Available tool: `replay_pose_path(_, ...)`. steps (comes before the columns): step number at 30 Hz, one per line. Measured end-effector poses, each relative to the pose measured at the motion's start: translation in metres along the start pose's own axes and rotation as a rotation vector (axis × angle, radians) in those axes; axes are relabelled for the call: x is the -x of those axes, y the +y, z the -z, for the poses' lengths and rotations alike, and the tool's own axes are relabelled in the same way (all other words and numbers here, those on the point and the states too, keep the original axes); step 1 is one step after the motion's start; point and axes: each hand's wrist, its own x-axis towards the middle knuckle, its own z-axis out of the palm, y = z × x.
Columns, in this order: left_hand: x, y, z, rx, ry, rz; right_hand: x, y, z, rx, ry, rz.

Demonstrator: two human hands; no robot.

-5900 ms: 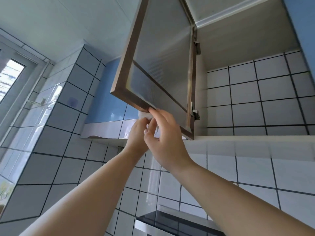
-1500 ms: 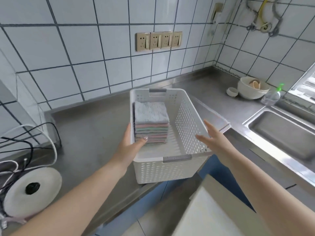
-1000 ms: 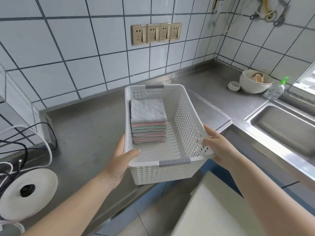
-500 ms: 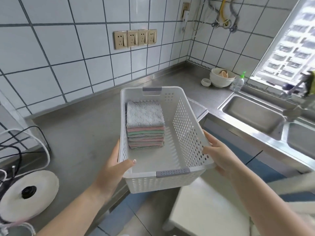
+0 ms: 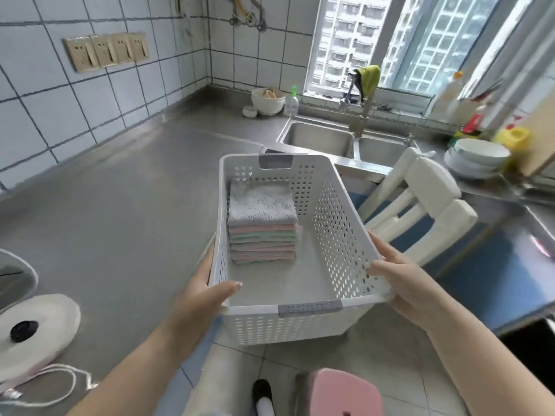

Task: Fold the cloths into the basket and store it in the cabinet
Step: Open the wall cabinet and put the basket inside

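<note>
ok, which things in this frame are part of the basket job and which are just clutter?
Job:
- white basket, held off the counter
- stack of folded cloths inside it
- left hand and right hand, gripping the basket's side rims

Clutter:
- bowl and soap bottle by the sink
- stacked plates
- white chair
- pink stool

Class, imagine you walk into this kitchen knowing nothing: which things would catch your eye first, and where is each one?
First, the white perforated basket at the centre, carried by a left hand and a right hand on its sides. Inside, against its far left wall, sits a neat stack of folded cloths, grey on top, pink and green below. Beyond it lies the steel double sink under the window, a yellow-green rag draped on its tap.
</note>
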Motion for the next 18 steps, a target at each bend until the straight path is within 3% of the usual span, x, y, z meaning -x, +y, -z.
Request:
replay_pose_path(9,0.048,0.005,-0.102,0.081,-0.539,0.02,0.203,0.064,0.035,-0.219,0.224,0.057)
replay_pose_path(16,0.073,0.004,-0.214,0.09,-0.798,0.112,0.345,0.107,0.06,-0.353,0.364,0.201)
replay_pose_path(18,0.084,0.009,-0.259,0.113,-0.881,0.128,0.391,0.113,0.065,-0.288,0.486,0.228)
